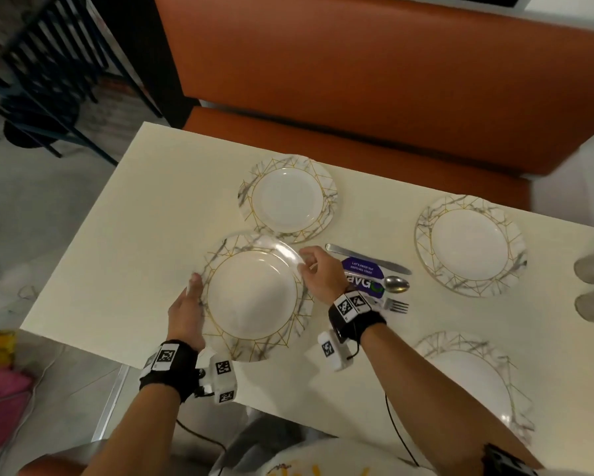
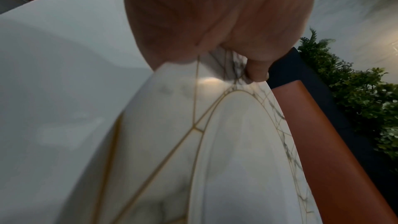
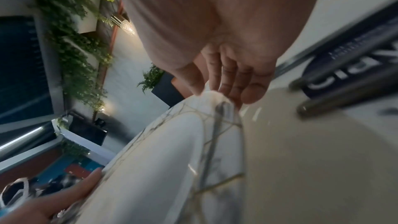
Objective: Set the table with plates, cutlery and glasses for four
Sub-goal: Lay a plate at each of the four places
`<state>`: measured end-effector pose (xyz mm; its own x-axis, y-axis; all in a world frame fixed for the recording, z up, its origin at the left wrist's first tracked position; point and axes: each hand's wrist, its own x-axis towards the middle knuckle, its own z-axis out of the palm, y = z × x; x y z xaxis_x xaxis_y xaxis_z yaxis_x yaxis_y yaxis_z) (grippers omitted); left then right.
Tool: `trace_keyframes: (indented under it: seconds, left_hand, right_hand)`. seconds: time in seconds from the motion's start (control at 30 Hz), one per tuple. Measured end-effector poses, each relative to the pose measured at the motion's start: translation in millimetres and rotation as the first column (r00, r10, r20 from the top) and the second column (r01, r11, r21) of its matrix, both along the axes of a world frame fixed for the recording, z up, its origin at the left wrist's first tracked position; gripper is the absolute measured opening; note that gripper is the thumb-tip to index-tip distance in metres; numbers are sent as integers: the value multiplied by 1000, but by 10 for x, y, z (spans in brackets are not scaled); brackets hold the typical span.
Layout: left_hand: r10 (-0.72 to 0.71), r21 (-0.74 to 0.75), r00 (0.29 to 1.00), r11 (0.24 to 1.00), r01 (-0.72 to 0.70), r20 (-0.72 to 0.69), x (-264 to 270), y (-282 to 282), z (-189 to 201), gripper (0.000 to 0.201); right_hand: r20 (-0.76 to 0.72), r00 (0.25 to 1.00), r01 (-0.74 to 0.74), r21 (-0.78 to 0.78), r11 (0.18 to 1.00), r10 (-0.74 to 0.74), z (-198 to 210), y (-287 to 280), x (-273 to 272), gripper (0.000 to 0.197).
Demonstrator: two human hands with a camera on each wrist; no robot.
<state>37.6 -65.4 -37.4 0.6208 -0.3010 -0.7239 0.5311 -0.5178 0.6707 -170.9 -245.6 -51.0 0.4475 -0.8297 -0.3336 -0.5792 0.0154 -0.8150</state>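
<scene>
I am gripping a marble-patterned plate (image 1: pixel 252 297) by its rim with both hands, left hand (image 1: pixel 185 314) and right hand (image 1: pixel 318 273) on opposite sides. It is sitting over the bench (image 1: pixel 123 235) near its front-left edge, just beside another plate (image 1: pixel 287 197).

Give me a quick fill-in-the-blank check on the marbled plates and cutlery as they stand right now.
1. The marbled, gold-lined plates on the cream table number ____.
2. The left hand and right hand both hold the same ____.
3. Beside the steel knife and spoon lies one ____.

Missing: four; plate; fork
</scene>
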Motion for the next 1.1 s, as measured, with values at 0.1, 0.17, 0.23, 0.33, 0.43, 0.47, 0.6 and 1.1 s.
trace_keyframes:
  seconds: [0.1,0.17,0.23,0.33,0.43,0.47,0.6,1.1]
  left_hand:
    - [-28,-36,999,999,29,19,45,65,-65,39]
    - [-127,-14,988,992,129,88,96,111,-140,24]
    - [-262,28,955,965,261,141,189,209,-239,35]
    - [-415,80,884,910,407,217,345,332,-340,38]
    - [-513,141,814,858,493,273,473,386,-384,46]
    - [-536,151,795,844,515,284,513,402,-396,47]
    - [-597,169,729,799,577,335,596,464,-410,45]
    - [-626,179,673,770,612,395,691,508,-444,39]
  right_hand:
    - [-53,995,89,14,996,-88,-69,344,-80,35]
    - [-48,989,139,47,989,-136,-118,508,-141,37]
    - [-63,982,180,58,982,-177,-150,694,-196,36]
    - [-114,966,237,44,971,-231,-188,969,-228,34]
    - [-159,949,279,16,960,-273,-202,1194,-202,33]
    - [-168,941,297,4,955,-292,-204,1266,-189,33]
    - [-174,919,360,10,933,-353,-194,1478,-146,34]
    - [-211,891,420,55,906,-401,-197,1753,-124,37]
